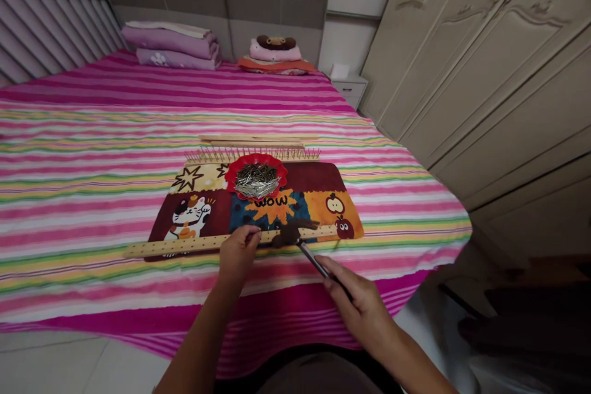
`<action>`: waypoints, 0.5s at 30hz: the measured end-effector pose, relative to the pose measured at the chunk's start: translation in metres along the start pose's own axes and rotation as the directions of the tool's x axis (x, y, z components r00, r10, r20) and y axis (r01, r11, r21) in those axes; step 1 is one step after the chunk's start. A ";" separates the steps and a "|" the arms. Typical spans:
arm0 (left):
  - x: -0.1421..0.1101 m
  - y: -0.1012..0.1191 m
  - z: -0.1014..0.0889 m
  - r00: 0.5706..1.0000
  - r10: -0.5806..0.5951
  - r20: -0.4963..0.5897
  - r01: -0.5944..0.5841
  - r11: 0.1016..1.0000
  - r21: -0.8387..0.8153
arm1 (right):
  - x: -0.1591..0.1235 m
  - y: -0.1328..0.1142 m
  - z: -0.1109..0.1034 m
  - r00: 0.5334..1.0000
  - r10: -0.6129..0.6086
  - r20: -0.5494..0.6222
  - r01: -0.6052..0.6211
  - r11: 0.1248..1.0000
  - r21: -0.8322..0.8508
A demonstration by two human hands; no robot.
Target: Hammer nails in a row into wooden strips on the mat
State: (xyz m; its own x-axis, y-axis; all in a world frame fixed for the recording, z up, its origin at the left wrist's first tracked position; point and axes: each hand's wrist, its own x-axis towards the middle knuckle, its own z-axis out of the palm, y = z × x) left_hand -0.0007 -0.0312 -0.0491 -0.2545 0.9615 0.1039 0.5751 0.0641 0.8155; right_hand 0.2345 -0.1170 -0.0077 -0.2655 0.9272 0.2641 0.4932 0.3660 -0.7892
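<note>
My right hand [357, 298] is wrapped round the handle of a hammer [318, 261], whose dark head is blurred above a pale wooden strip [184, 245]. The strip has rows of dark dots and lies along the near edge of a patterned mat [217, 212]. My left hand [240, 249] rests at the strip's middle, left of the hammer head. Its thumb and forefinger are pinched together; whatever they hold is too small to make out. A red scalloped bowl [229, 180] full of loose nails [257, 178] sits on the mat beyond my hands.
Behind the bowl, a wooden strip [194, 158] bristles with upright nails. More bare strips [258, 137] lie farther back. All this is on a bed with a striped cover [92, 197]. Folded bedding [173, 46] is stacked near the headboard, and a wardrobe [462, 61] stands at right.
</note>
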 end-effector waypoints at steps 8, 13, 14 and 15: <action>-0.001 -0.002 0.004 1.000 0.006 -0.003 -0.006 0.998 0.066 | 0.052 -0.012 0.015 0.988 -0.137 0.072 0.150 0.962 -0.227; -0.001 -0.003 0.003 1.000 0.008 -0.019 -0.006 0.997 0.083 | 0.053 -0.011 0.019 0.984 -0.035 0.173 0.091 0.942 -0.324; -0.001 -0.002 0.003 1.000 0.005 -0.014 -0.004 0.997 0.074 | 0.049 -0.011 0.015 0.984 -0.031 0.176 0.085 0.947 -0.310; -0.001 -0.002 0.002 1.000 0.003 -0.006 -0.002 0.998 0.069 | 0.044 -0.012 0.011 0.983 -0.030 0.179 0.080 0.957 -0.279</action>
State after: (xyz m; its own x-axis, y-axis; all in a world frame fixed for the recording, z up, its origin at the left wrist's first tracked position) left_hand 0.0004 -0.0314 -0.0518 -0.2576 0.9600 0.1094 0.6277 0.0802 0.7743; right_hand 0.2074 -0.0814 0.0073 -0.4245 0.8864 0.1844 0.6816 0.4470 -0.5793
